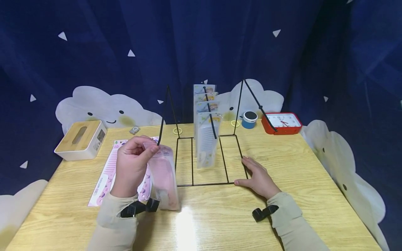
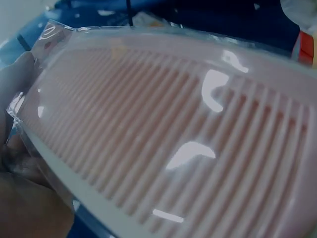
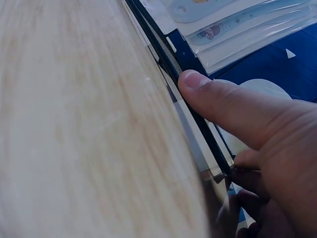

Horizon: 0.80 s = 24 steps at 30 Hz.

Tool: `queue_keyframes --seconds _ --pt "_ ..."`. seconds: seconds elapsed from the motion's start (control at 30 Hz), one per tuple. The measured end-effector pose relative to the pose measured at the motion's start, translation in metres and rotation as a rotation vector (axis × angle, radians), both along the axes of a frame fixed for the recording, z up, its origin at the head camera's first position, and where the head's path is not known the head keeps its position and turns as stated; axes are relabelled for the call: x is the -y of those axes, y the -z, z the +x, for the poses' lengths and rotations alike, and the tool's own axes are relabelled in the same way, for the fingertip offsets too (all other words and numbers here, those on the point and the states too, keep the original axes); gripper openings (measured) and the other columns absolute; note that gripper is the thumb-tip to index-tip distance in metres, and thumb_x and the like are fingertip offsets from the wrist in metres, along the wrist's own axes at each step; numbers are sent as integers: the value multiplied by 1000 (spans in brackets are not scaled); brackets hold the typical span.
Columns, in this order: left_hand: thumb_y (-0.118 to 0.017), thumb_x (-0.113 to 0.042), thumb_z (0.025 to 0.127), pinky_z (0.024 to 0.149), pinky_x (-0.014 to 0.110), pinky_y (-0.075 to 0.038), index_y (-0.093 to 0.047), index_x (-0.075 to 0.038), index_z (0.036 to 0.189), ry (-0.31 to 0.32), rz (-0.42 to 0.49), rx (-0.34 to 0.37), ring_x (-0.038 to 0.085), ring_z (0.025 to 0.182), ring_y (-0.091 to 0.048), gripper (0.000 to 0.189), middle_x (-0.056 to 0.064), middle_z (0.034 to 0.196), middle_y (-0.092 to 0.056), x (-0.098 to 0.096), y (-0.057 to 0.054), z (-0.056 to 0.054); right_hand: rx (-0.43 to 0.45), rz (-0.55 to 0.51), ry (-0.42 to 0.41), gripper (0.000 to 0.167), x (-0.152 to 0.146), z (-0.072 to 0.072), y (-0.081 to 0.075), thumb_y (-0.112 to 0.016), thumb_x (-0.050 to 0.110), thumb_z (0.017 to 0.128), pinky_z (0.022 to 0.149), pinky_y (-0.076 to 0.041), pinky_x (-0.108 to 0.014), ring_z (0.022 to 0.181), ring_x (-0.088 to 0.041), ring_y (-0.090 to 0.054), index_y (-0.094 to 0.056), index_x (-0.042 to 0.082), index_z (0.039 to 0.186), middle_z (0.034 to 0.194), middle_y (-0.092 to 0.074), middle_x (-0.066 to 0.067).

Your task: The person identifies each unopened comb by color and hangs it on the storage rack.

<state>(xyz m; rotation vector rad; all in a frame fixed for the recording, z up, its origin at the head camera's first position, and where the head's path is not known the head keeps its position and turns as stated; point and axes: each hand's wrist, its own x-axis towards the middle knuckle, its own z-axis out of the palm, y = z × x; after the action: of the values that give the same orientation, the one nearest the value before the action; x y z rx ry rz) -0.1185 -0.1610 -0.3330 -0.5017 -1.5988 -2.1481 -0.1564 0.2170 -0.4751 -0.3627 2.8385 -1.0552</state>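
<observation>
Pink comb [image 1: 164, 170], blk wire rack [image 1: 204, 184], navy curtain [image 1: 201, 42] – wht triangle print, red/wht clock [image 1: 284, 122]

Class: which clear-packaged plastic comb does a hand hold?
The pink comb in clear plastic packaging, pinched by the left hand at the black wire rack's left prong. Pale packaged combs hang from the middle prong; pink-patterned packages lie on the wood-grained table.

Right hand [image 3: 282, 148] against black bar [image 3: 212, 144]
</observation>
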Motion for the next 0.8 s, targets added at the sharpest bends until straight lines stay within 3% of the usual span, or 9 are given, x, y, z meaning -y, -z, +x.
queue_keyframes --seconds 0.07,0.2,0.37,0.53,0.7,0.8 --pt "-79 -2 84 68 20 -52 -73 -3 87 23 -1 -40 11 78 -65 7 4 86 -70 -3 -4 4 1 -2 2 104 0 0 0 -86 49 75 114 -22 -62 148 -40 -23 -37 -1 153 160 -33 -19" --pt "-77 2 85 64 20 -50 -71 1 88 -4 -25 -64 12 77 -64 6 5 86 -69 -9 -11 11 3 -2 4 104 -1 0 0 -86 48 75 114 -22 -62 149 -39 -23 -37 -1 153 160 -33 -19" --pt "-74 8 86 62 19 -50 -72 0 89 -21 14 -86 11 75 -63 8 6 88 -68 -14 -15 13 6 -2 5 104 -2 0 0 -86 48 75 114 -23 -62 149 -39 -23 -37 0 153 160 -33 -18" --pt "-75 -2 89 68 19 -52 -72 -4 90 26 41 -89 11 81 -63 4 5 92 -68 -15 -15 10 11 -7 7 104 -2 0 0 -87 48 74 115 -23 -61 149 -38 -23 -38 0 153 160 -33 -18" --pt "-75 -9 90 79 20 -52 -72 -8 92 111 88 -87 10 87 -62 3 2 92 -67 -15 -14 -1 4 -2 8 104 -3 0 1 -87 48 74 115 -23 -61 149 -38 -23 -38 1 153 160 -34 -17" --pt "-75 -12 91 80 20 -50 -73 -9 93 123 100 -65 9 87 -61 4 1 92 -67 -15 -13 -7 4 -4 3 105 -3 0 1 -86 49 74 115 -23 -61 149 -37 -23 -38 1 153 160 -33 -17"
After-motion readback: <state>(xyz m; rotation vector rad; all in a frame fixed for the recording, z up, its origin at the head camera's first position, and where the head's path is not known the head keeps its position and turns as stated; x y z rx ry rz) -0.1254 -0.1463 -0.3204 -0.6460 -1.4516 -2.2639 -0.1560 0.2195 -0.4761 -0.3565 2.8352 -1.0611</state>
